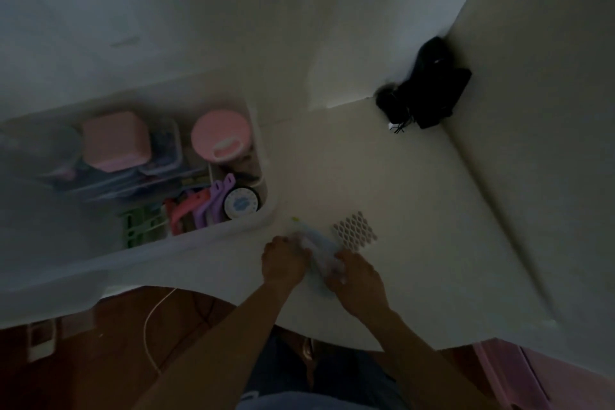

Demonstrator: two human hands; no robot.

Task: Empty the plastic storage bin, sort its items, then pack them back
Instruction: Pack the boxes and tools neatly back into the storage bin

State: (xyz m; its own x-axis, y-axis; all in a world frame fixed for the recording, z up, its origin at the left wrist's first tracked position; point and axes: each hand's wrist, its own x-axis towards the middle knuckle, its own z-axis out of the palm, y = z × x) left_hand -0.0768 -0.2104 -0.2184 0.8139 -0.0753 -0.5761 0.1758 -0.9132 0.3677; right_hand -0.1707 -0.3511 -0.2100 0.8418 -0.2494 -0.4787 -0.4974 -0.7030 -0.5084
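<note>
A translucent plastic storage bin [213, 241] stands on the white table at the left. Inside it lie a pink square box [114, 140], a pink round lid with a handle [221, 136], purple and coral clips [206, 203], a green rack [139, 226] and a round dial [241, 203]. Just right of the bin, my left hand [283, 261] and my right hand [357, 281] both grip a blurred pale blue and white bundle [319, 250] with a yellow tip, low over the table. What the bundle is stays unclear.
A white honeycomb grid piece [356, 230] lies on the table beside my right hand. A black object with cords [429, 86] sits in the far corner against the wall. A white cable [149, 336] hangs over the dark floor below the table edge.
</note>
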